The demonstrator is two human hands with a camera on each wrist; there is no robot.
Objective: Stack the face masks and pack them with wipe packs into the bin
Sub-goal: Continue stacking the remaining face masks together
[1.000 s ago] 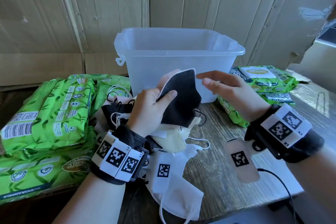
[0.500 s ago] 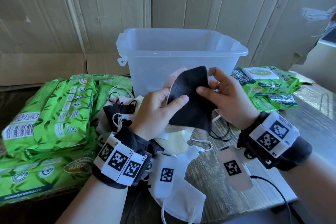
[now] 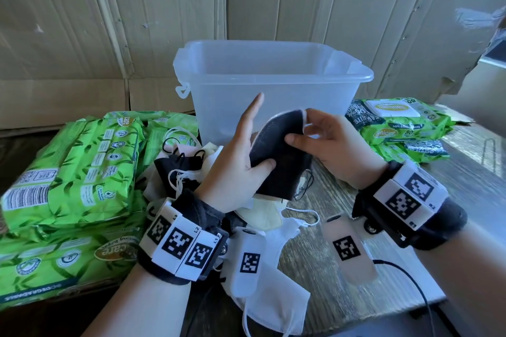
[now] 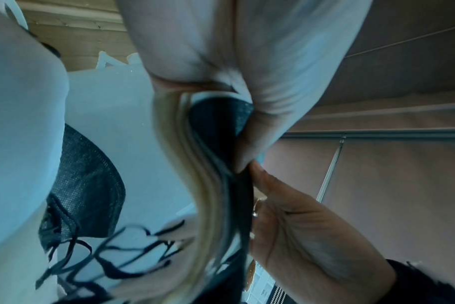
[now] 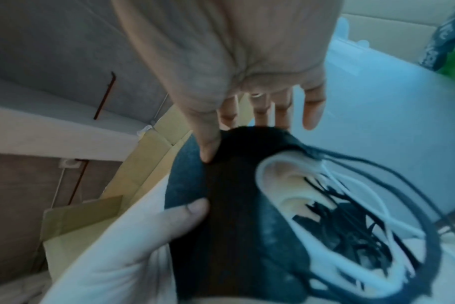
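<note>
In front of the bin's near wall, held up off the table, a black face mask [image 3: 279, 156] sits between both hands. The left hand [image 3: 235, 169] holds its lower edge, thumb pressed across the dark fabric and palm behind it, with the index finger sticking straight up. The left wrist view shows several mask edges, pale and dark, bunched together in that grip [image 4: 216, 185]. The right hand [image 3: 328, 145] pinches the mask's upper part, thumb on the front face and fingers curled round the top corner; the right wrist view confirms thumb and fingers closed on the black cloth [image 5: 234, 185]. Ear loops dangle beneath the mask.

Directly below the hands, at 6 o'clock from the held mask, lies a loose heap of face masks [image 3: 262, 290], white, cream and black, with tangled loops, spreading toward 9 o'clock. The translucent plastic bin [image 3: 273, 82] stands upright at 12 o'clock, just behind the hands; its inside is not clearly visible from here. Green wipe packs [image 3: 71, 161] are piled at 9 o'clock on the table's left side, touching the mask heap. More wipe packs [image 3: 397, 123] lie stacked at 2 o'clock, just beside the bin's right wall. The wooden table [image 3: 342, 295] carries everything, and cardboard sheets [image 3: 109, 22] line the wall behind.
</note>
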